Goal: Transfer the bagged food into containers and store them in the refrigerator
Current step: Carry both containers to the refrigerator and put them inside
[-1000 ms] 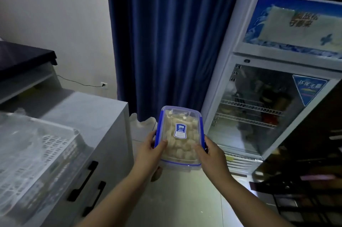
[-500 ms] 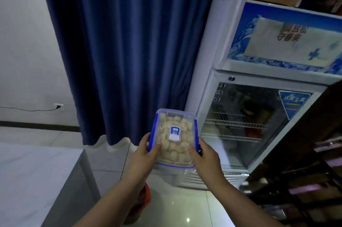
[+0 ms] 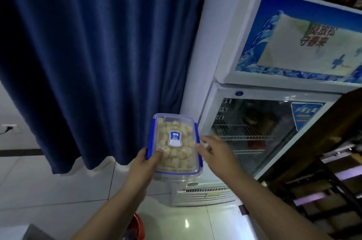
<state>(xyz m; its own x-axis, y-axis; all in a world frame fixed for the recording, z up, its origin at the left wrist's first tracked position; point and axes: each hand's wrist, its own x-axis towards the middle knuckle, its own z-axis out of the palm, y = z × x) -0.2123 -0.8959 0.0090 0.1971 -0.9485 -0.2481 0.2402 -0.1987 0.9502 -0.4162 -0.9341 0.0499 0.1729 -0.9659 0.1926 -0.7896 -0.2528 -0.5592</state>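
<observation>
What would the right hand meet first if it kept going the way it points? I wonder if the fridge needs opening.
Most likely the closed glass door of the refrigerator. The right hand is off the food container and points toward it with nothing visible between, though depth is unclear.

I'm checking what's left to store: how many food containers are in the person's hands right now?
1. The lidded container is held by the left hand, in front of the refrigerator. The right hand is just beside it, holding nothing. Others may be out of view.

Dark blue curtain (image 3: 94,59), pale tiled floor (image 3: 49,187), wall socket (image 3: 8,127), dark shelving (image 3: 323,190)
</observation>
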